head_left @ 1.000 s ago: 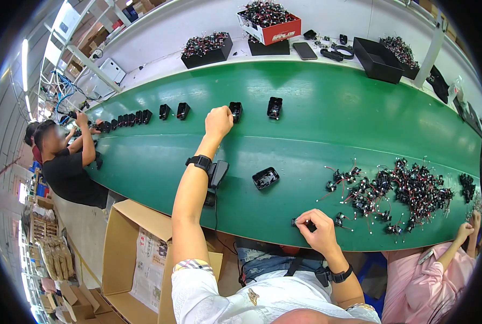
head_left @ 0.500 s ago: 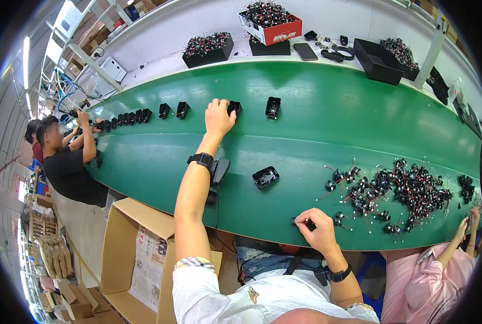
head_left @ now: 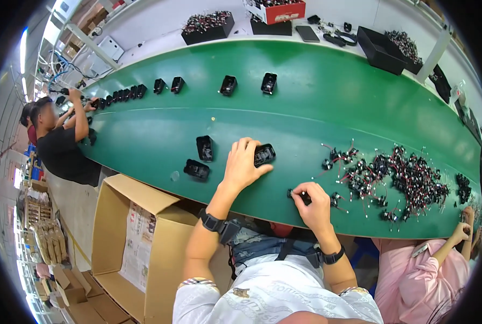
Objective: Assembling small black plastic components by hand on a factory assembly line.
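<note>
My left hand [head_left: 242, 166] has its fingers and thumb around the left side of an open black plastic housing [head_left: 264, 155] on the green table. Just right of it, my right hand [head_left: 312, 203] pinches a small black part [head_left: 292, 193] close to the tabletop. Two more open housings lie left of my left hand, an upper one [head_left: 204, 148] and a lower one [head_left: 197, 169]. Farther back stand two others, one on the left [head_left: 228, 86] and one on the right [head_left: 269, 83].
Wired small parts [head_left: 413, 178] are heaped at the right. Black housings [head_left: 125, 95] line the far left, near a co-worker [head_left: 63, 146]. Another person in pink [head_left: 419, 275] sits at the right. A cardboard box [head_left: 165, 243] stands below the table; bins [head_left: 381, 51] line the back shelf.
My left hand has let go of the housing at the back and come toward me to the nearer housing. My right hand keeps its pinch near the same spot. The view has shifted.
</note>
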`<state>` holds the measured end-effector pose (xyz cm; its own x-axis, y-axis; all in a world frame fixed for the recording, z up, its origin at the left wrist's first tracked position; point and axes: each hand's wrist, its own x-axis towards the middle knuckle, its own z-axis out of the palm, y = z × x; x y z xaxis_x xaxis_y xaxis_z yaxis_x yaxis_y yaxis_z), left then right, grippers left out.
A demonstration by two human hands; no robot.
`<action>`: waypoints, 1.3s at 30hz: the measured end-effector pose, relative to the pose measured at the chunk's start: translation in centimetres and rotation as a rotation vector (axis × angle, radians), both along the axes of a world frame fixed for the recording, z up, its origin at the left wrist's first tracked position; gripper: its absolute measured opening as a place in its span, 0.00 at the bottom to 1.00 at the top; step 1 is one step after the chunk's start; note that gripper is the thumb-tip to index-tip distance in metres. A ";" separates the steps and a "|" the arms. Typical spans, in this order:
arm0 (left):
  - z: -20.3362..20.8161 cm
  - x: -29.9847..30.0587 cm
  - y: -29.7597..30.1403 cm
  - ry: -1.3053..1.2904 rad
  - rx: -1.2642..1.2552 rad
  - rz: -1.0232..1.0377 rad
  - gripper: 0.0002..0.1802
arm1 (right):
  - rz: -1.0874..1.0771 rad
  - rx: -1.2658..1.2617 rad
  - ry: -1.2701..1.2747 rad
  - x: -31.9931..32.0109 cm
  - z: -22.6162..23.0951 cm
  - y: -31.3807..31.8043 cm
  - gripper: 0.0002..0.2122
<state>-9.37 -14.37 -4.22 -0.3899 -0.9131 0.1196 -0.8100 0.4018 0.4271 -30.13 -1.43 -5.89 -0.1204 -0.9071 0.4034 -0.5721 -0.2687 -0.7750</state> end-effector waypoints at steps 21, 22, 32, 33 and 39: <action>-2.8 -0.2 10.5 1.300 0.843 -0.382 0.39 | 0.295 -0.131 -0.149 -1.1 4.5 4.3 0.11; -3.5 -0.3 10.8 1.392 0.853 -0.431 0.38 | 0.313 -0.131 -0.132 -1.0 4.7 4.3 0.11; -3.6 -1.1 12.4 1.444 0.658 -0.409 0.31 | 0.087 0.129 -0.616 1.4 4.7 6.2 0.12; -3.6 -1.1 12.4 1.444 0.657 -0.407 0.31 | 0.089 0.129 -0.617 1.4 4.4 6.2 0.12; -2.9 -1.1 12.8 1.446 0.752 -0.368 0.34 | 0.184 -0.071 -0.323 0.2 4.5 5.7 0.12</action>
<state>-10.45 -1.58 -7.16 -0.5491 -0.8212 0.1552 0.4819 -0.1594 0.8616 -29.93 4.27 -1.42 -0.0894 -0.8963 0.4343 -0.2383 -0.4041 -0.8831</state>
